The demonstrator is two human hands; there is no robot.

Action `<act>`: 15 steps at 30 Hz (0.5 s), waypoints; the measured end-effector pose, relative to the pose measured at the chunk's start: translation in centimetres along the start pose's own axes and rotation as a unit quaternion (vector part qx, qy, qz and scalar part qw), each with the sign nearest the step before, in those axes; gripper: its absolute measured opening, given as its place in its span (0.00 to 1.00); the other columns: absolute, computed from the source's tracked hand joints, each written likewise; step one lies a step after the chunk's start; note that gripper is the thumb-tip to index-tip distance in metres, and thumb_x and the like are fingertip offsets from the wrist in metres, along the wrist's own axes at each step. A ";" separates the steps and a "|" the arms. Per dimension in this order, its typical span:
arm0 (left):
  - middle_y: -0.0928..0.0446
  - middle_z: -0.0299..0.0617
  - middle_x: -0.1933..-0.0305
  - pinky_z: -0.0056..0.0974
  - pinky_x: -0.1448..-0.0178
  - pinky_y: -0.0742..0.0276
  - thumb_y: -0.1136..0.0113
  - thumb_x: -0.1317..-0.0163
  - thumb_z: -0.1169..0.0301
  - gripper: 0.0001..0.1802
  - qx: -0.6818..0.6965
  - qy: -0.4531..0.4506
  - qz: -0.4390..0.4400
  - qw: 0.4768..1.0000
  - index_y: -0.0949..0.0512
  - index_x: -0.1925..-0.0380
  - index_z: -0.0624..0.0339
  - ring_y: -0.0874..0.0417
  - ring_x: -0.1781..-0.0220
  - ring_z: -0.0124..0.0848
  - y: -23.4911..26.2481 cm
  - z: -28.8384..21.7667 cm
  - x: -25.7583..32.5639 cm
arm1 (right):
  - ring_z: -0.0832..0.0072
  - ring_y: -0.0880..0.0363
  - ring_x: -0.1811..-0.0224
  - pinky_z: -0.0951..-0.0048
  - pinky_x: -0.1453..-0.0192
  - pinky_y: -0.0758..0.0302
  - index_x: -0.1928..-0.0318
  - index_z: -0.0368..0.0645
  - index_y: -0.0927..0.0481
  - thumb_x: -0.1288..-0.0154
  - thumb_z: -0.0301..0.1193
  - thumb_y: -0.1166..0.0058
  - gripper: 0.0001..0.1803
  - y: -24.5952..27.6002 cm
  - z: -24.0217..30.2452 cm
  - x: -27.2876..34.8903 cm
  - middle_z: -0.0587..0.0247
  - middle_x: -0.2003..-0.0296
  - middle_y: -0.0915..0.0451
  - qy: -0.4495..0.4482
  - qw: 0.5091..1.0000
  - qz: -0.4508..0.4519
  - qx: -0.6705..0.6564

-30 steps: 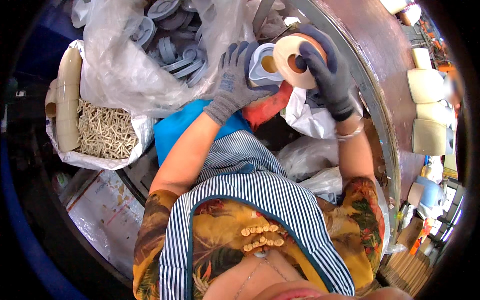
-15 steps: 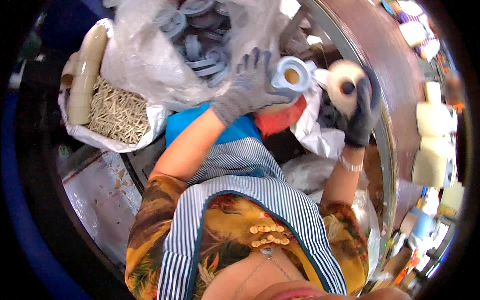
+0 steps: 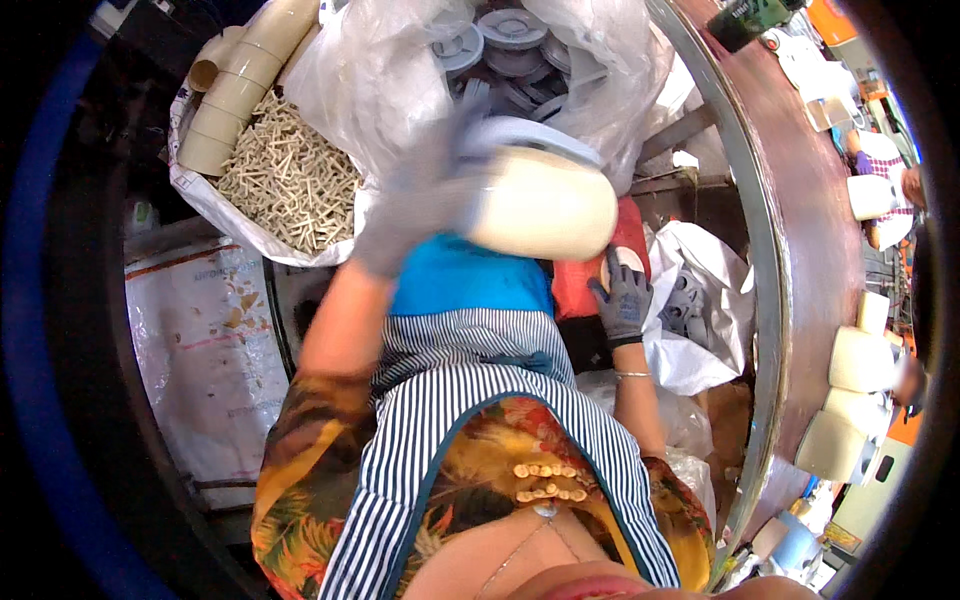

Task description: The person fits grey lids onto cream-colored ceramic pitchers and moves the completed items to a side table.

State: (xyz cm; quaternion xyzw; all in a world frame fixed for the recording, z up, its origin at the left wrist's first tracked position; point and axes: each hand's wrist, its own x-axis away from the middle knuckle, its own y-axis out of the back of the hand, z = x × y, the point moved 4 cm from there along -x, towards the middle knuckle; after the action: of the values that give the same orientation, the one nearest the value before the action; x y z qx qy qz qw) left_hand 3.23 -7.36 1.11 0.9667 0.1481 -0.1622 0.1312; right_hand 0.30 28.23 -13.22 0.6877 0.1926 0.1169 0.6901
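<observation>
A cream cylinder (image 3: 545,205) lies across my lap, with a pale grey flange (image 3: 530,137) along its far side. My left hand (image 3: 425,200), in a grey glove, is at the cylinder's left end; motion smears its fingers, so its grip is unclear. To the right, my gloved right hand (image 3: 624,302) is apart from the cylinder, over a red cloth (image 3: 580,278). Its fingers curl about a small cream piece (image 3: 622,261), mostly hidden. Beyond the cylinder, an open clear plastic bag (image 3: 350,85) holds several grey spools (image 3: 513,30).
At the left stands a white sack (image 3: 200,210) with short beige pegs (image 3: 285,185) and long cream tubes (image 3: 245,85). A white bag (image 3: 705,370) with grey parts sits right of my right hand. A metal-edged table (image 3: 755,220) curves along the right, cream cylinders on it.
My right hand has come down and leftward from the table edge to the red cloth. My left hand has moved left. The cream cylinder now shows its side, over my lap.
</observation>
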 end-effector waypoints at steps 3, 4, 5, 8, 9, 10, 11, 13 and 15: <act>0.23 0.43 0.49 0.37 0.44 0.25 0.43 0.37 0.73 0.24 0.085 0.133 -0.263 0.952 0.30 0.41 0.66 0.21 0.51 0.30 13.8 0.2 7.7 | 0.54 0.22 0.56 0.52 0.51 0.28 0.39 0.51 0.26 0.41 0.49 0.42 0.31 3.7 2.8 -4.2 0.56 0.59 0.19 0.011 1.000 -0.014 0.024; 0.23 0.43 0.50 0.38 0.42 0.25 0.45 0.34 0.71 0.21 0.072 0.098 -0.284 0.951 0.30 0.42 0.66 0.22 0.50 0.31 18.0 2.1 10.6 | 0.53 0.22 0.58 0.52 0.53 0.27 0.41 0.50 0.24 0.39 0.48 0.42 0.28 5.8 4.2 -6.8 0.56 0.61 0.18 0.031 0.998 -0.063 0.002; 0.24 0.44 0.46 0.42 0.40 0.26 0.45 0.32 0.68 0.22 0.087 0.106 -0.315 0.939 0.30 0.41 0.64 0.23 0.46 0.34 20.5 2.1 13.2 | 0.52 0.21 0.60 0.53 0.56 0.26 0.43 0.49 0.23 0.38 0.47 0.43 0.26 7.1 5.6 -9.3 0.56 0.62 0.18 0.051 0.992 -0.110 -0.021; 0.25 0.43 0.45 0.45 0.37 0.27 0.50 0.28 0.61 0.22 0.128 0.114 -0.343 0.924 0.32 0.39 0.61 0.24 0.44 0.36 20.7 1.0 16.6 | 0.51 0.22 0.56 0.54 0.50 0.26 0.47 0.47 0.21 0.38 0.44 0.43 0.23 5.0 10.2 -17.9 0.53 0.59 0.19 0.150 0.964 -0.085 -0.203; 0.25 0.42 0.47 0.45 0.37 0.27 0.52 0.27 0.60 0.23 0.143 0.115 -0.339 0.923 0.32 0.39 0.61 0.24 0.45 0.35 19.9 0.9 16.7 | 0.51 0.23 0.54 0.54 0.48 0.27 0.48 0.45 0.21 0.40 0.45 0.42 0.23 2.1 11.2 -20.8 0.51 0.57 0.20 0.178 0.959 -0.049 -0.216; 0.26 0.41 0.47 0.44 0.38 0.27 0.52 0.27 0.58 0.23 0.205 0.118 -0.362 0.902 0.32 0.39 0.61 0.25 0.46 0.34 20.3 2.0 18.1 | 0.51 0.22 0.52 0.55 0.47 0.27 0.48 0.44 0.20 0.38 0.44 0.44 0.22 -0.8 12.7 -23.6 0.50 0.56 0.19 0.180 0.958 -0.010 -0.225; 0.26 0.40 0.48 0.43 0.38 0.28 0.52 0.27 0.57 0.24 0.267 0.120 -0.378 0.878 0.33 0.39 0.61 0.25 0.47 0.33 20.8 3.1 18.8 | 0.52 0.21 0.51 0.56 0.47 0.27 0.49 0.44 0.20 0.36 0.44 0.46 0.21 -3.9 13.6 -26.2 0.49 0.55 0.19 0.174 0.956 0.027 -0.234; 0.27 0.38 0.49 0.41 0.40 0.28 0.50 0.28 0.56 0.25 0.343 0.135 -0.420 0.829 0.32 0.39 0.62 0.26 0.49 0.31 21.7 7.5 20.4 | 0.50 0.23 0.48 0.56 0.45 0.27 0.48 0.43 0.21 0.37 0.47 0.46 0.25 -9.8 14.1 -30.9 0.47 0.52 0.19 0.073 0.954 0.078 -0.279; 0.27 0.37 0.54 0.39 0.43 0.28 0.49 0.29 0.56 0.24 0.277 0.155 -0.448 0.836 0.31 0.41 0.62 0.27 0.52 0.29 20.0 6.9 19.6 | 0.51 0.23 0.46 0.56 0.42 0.28 0.46 0.44 0.22 0.38 0.50 0.46 0.28 -12.4 15.6 -33.0 0.47 0.49 0.21 0.009 0.956 0.127 -0.265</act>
State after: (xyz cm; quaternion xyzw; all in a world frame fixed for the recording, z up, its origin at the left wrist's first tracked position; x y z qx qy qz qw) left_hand 25.60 -23.13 -8.00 0.8033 0.5321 -0.0853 -0.2535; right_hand -23.93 -0.28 -22.40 0.4982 0.0722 0.2561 0.8252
